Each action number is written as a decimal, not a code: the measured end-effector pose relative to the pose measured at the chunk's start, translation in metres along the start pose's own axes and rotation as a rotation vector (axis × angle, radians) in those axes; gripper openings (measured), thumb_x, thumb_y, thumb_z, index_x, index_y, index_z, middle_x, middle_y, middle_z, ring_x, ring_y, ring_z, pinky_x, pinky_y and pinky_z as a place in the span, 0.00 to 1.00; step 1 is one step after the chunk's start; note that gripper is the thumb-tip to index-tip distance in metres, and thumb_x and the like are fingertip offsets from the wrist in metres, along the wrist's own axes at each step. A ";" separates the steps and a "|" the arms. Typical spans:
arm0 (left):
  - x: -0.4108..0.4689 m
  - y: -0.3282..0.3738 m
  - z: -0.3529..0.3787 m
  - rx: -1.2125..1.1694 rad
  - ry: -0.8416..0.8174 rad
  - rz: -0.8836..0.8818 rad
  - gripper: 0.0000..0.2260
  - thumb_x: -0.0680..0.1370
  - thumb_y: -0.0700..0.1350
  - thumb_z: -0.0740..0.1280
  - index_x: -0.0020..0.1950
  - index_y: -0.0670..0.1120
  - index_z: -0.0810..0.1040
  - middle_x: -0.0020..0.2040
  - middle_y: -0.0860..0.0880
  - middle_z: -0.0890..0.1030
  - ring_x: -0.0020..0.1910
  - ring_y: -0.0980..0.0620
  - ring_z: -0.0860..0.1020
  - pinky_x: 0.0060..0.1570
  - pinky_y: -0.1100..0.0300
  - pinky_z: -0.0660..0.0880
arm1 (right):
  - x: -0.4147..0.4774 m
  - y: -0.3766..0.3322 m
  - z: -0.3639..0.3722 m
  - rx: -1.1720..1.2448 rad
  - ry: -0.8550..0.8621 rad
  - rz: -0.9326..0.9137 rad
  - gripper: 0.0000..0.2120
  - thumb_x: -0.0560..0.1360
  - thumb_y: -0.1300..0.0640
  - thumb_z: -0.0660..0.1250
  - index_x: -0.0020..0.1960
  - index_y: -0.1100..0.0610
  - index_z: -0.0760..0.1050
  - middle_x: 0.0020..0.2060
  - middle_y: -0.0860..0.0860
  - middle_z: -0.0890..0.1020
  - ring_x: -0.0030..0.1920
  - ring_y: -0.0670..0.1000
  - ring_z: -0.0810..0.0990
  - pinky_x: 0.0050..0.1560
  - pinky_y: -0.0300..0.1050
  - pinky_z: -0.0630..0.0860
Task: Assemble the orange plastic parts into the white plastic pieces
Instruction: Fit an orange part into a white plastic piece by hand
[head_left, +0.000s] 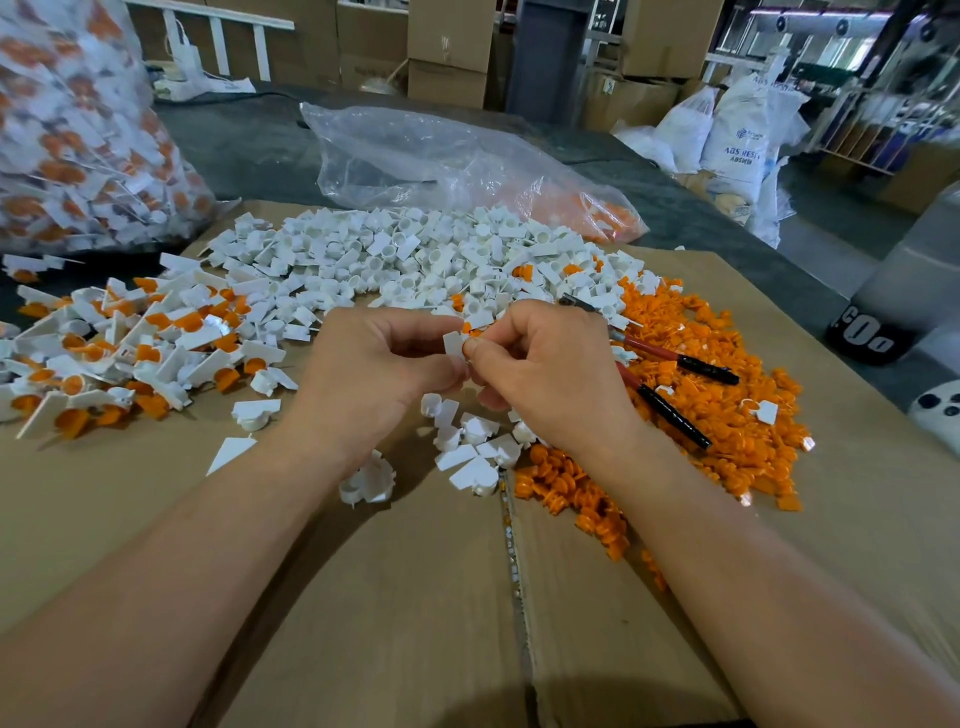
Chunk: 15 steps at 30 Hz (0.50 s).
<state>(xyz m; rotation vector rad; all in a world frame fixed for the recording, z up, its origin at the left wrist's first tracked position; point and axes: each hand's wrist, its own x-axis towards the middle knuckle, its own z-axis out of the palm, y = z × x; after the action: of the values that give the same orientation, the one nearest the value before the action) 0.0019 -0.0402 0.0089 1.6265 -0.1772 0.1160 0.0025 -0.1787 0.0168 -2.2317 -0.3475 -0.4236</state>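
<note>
White plastic piece (454, 343) pinched by curled fingers of left hand (363, 374) and right hand (550, 379); bare cardboard (415, 597) open beneath forearms.

Bare left hand (363, 374) and bare right hand (550, 374), both forearms bare along their length.

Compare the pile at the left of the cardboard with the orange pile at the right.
The left pile is mixed white and orange, white pieces with orange parts fitted in; the right pile is almost all orange, loose small parts. The left pile's pieces are larger, with flat white tabs. Pliers lie on the right pile, none on the left. Both rest on the cardboard.
</note>
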 end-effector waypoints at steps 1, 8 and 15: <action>0.000 0.000 0.000 0.004 0.003 0.002 0.13 0.67 0.31 0.72 0.44 0.47 0.82 0.38 0.52 0.84 0.35 0.55 0.83 0.39 0.67 0.79 | 0.000 0.000 0.000 0.007 0.003 0.000 0.10 0.73 0.60 0.68 0.32 0.56 0.74 0.29 0.48 0.81 0.31 0.51 0.81 0.38 0.53 0.79; 0.001 0.002 -0.001 -0.069 0.035 -0.009 0.12 0.68 0.30 0.71 0.44 0.47 0.81 0.32 0.51 0.84 0.31 0.56 0.82 0.37 0.68 0.78 | 0.000 0.002 -0.001 0.153 -0.040 0.031 0.08 0.72 0.60 0.69 0.36 0.52 0.76 0.32 0.51 0.82 0.33 0.50 0.82 0.40 0.54 0.80; 0.006 0.001 -0.005 -0.129 0.040 -0.087 0.08 0.70 0.30 0.69 0.41 0.43 0.82 0.32 0.46 0.83 0.30 0.52 0.80 0.33 0.63 0.79 | 0.001 0.004 -0.004 0.175 -0.120 -0.052 0.07 0.69 0.61 0.72 0.40 0.51 0.77 0.35 0.44 0.81 0.37 0.43 0.81 0.43 0.39 0.79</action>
<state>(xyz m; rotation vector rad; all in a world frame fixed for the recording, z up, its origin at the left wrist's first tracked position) 0.0078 -0.0357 0.0109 1.4997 -0.0809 0.0690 0.0041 -0.1841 0.0163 -2.0848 -0.4882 -0.2760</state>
